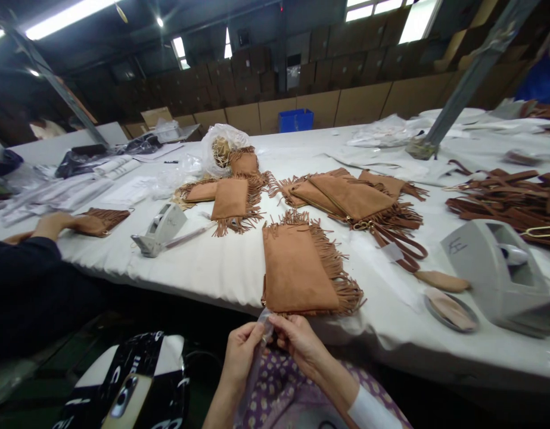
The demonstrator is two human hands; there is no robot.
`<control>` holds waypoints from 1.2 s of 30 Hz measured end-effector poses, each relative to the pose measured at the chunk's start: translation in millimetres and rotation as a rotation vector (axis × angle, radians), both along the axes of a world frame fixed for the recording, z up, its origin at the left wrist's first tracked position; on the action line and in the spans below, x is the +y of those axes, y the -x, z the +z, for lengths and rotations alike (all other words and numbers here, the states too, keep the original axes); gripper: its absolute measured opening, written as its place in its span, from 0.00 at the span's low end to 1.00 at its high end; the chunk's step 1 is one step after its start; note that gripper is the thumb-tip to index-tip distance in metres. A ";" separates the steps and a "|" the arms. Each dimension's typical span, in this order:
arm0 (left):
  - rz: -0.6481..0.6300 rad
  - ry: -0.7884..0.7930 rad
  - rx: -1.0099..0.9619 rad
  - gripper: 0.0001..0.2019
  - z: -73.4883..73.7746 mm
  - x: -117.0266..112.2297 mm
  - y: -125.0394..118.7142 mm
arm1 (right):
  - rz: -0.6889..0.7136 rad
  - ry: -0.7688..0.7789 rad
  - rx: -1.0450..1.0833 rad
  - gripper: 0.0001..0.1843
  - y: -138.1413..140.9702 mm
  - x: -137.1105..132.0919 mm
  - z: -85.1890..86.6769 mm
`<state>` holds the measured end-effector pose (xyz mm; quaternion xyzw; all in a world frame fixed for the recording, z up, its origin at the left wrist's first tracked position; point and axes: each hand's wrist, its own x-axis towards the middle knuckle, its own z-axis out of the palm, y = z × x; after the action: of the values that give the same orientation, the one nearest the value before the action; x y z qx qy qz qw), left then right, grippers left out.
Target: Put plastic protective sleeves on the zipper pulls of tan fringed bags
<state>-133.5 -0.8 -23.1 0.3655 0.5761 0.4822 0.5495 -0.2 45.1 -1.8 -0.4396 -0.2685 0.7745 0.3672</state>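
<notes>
My left hand [240, 353] pinches a strip of clear plastic [253, 381] between thumb and fingers, just below the table's front edge. My right hand [301, 345] is closed on the upper part of this plastic, its fingertips close to the left ones. Right above both hands, a brown fringed pouch [297, 271] lies flat at the edge, its fringe spread to the right and along the top. The plastic reaches up to the pouch's near left corner; whether it is fastened there I cannot tell.
More fringed pouches [355, 196] lie behind. Tape dispensers stand left [161, 229] and right [498, 274], with brown straps [511, 199] at far right. A co-worker's hand [53, 225] touches another pouch at left. A phone [127, 399] rests on a black-and-white surface below left.
</notes>
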 end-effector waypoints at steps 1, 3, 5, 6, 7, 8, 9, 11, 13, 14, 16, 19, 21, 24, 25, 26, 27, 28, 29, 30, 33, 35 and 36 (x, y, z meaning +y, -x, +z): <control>0.040 -0.017 -0.016 0.19 0.7 -0.3 -2.2 | -0.018 0.013 -0.006 0.17 0.3 -0.2 0.3; 0.096 -0.046 0.016 0.18 4.3 -0.6 -6.6 | -0.043 0.045 -0.010 0.15 0.7 -0.2 0.8; 0.145 -0.064 0.130 0.17 10.1 -1.2 -10.8 | -0.045 0.073 -0.001 0.14 1.0 0.2 1.2; 0.169 -0.079 0.194 0.17 13.0 -1.6 -13.1 | -0.040 0.084 0.005 0.13 1.1 0.5 1.3; 0.192 -0.099 0.248 0.16 15.4 -2.0 -15.4 | -0.035 0.093 0.010 0.13 1.1 0.9 1.4; 0.217 -0.119 0.286 0.15 17.1 -2.5 -17.9 | -0.031 0.100 0.015 0.12 1.1 1.3 1.4; 0.244 -0.137 0.309 0.14 18.1 -2.8 -20.4 | -0.028 0.104 0.020 0.11 0.9 1.7 1.5; 0.287 -0.171 0.348 0.13 17.8 -3.5 -25.3 | -0.016 0.112 0.034 0.10 0.2 2.6 1.5; 0.305 -0.208 0.425 0.13 15.5 -4.4 -29.1 | 0.002 0.125 0.052 0.09 -1.0 3.4 1.5; 0.304 -0.234 0.474 0.13 14.0 -5.2 -30.3 | 0.010 0.133 0.059 0.08 -1.7 3.8 1.5; 0.282 -0.292 0.571 0.13 10.4 -7.6 -31.1 | 0.020 0.147 0.065 0.08 -3.2 4.3 1.4; 0.210 -0.377 0.692 0.14 3.4 -12.8 -27.4 | 0.026 0.151 0.051 0.07 -5.2 3.8 1.5; 0.154 -0.426 0.785 0.15 -1.5 -15.5 -22.5 | 0.026 0.145 0.044 0.08 -6.3 2.6 2.3; 0.059 -0.467 0.946 0.16 -4.4 -15.7 -16.3 | 0.022 0.122 0.054 0.10 -6.9 0.3 4.6; 0.032 -0.472 0.993 0.17 -3.4 -14.7 -15.6 | 0.026 0.106 0.043 0.13 -6.6 -0.2 5.2; 0.010 -0.478 1.030 0.17 -1.6 -13.5 -15.7 | 0.030 0.085 0.024 0.15 -6.0 -0.4 5.5; -0.004 -0.481 1.051 0.18 0.6 -12.4 -16.2 | 0.034 0.061 0.001 0.17 -5.2 -0.3 5.4; -0.011 -0.481 1.051 0.18 2.9 -12.0 -16.8 | 0.039 0.038 -0.023 0.19 -4.3 0.2 4.8; -0.019 -0.478 1.026 0.18 4.5 -12.8 -16.9 | 0.046 0.020 -0.039 0.21 -3.6 1.0 3.8; -0.032 -0.473 0.981 0.19 4.9 -15.2 -15.8 | 0.054 0.007 -0.047 0.21 -3.1 2.0 2.4; -0.094 -0.438 0.813 0.21 -3.8 -35.4 -1.5 | 0.089 -0.002 -0.075 0.21 -4.2 4.9 -1.9; -0.157 -0.362 0.726 0.21 -15.6 -56.9 17.2 | 0.105 -0.007 -0.105 0.20 -6.7 6.0 -3.5; -0.185 -0.290 0.687 0.21 -21.1 -67.5 27.7 | 0.109 -0.009 -0.118 0.19 -8.0 6.1 -3.7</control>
<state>-161.3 -68.3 -44.2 0.6301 0.6171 0.3567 0.3081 7.8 51.2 -5.5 -0.4677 -0.3167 0.7647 0.3101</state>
